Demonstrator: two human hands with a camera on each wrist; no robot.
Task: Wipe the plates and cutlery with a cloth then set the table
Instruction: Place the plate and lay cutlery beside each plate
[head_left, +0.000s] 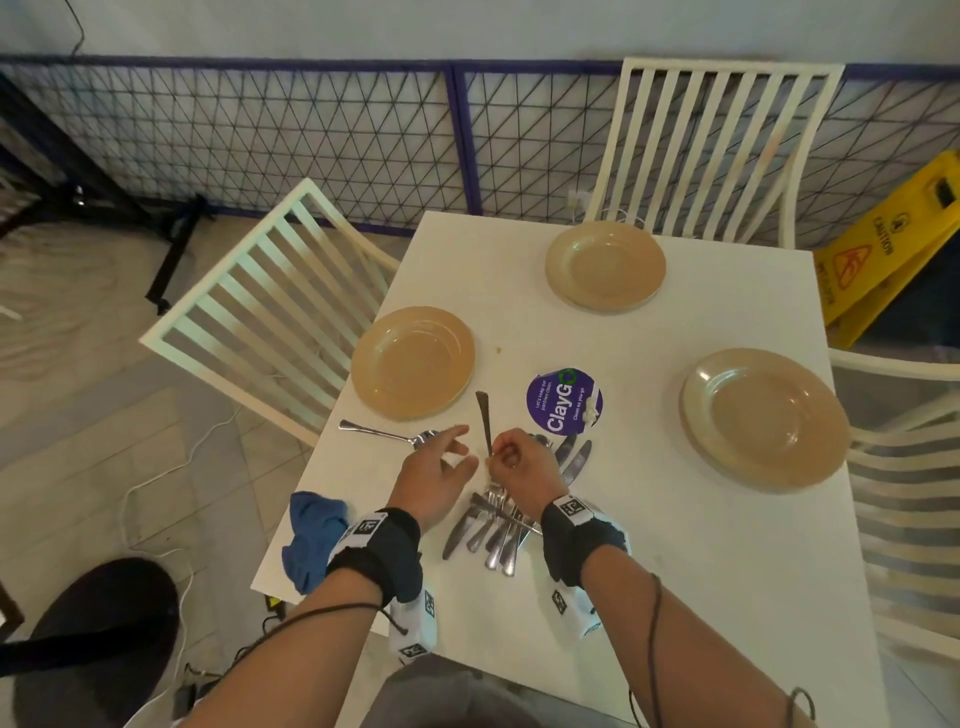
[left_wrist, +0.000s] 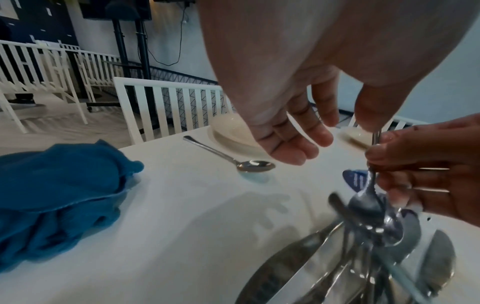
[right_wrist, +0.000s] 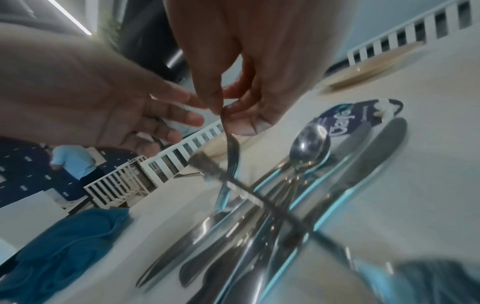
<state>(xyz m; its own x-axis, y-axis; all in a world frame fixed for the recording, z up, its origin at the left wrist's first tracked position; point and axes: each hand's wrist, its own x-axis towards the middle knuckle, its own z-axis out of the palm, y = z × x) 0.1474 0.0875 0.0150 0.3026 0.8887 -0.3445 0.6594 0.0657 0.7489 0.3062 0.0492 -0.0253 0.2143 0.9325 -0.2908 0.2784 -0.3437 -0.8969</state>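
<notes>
Forearms with black wrist straps nearest the lens; beyond them both hands over the cutlery pile (head_left: 493, 525) at the near middle of the table (head_left: 675, 519). Right hand (head_left: 522, 467) pinched a fork (head_left: 486, 423) between thumb and fingertips, handle up and away, tines down just above the pile. The right wrist view showed the prongs clearly; the left wrist view was blurred there, so the piece could read as a spoon, but fork seems likelier. Left hand (head_left: 441, 475) open, fingers relaxed, holding nothing, just beside the right hand.

One spoon (head_left: 387, 434) lay apart from the pile, below the left plate (head_left: 413, 361). Two more plates: far plate (head_left: 605, 265) and right plate (head_left: 763, 418), each before a chair. Blue cloth (head_left: 311, 538) bunched at the near left edge of the table, touched by neither hand. Round purple sticker (head_left: 563, 402) between pile and plates.

Judgement: plates look placed; cutlery is being sorted out piece by piece

Notes for doing this step well:
- lift the fork straight clear so its tines do not drag a knife (head_left: 576, 460) along
- hand it to the free left hand, or fetch the cloth first if this piece is unwiped
- lay it parallel to the spoon beside the left plate, not touching the rim
</notes>
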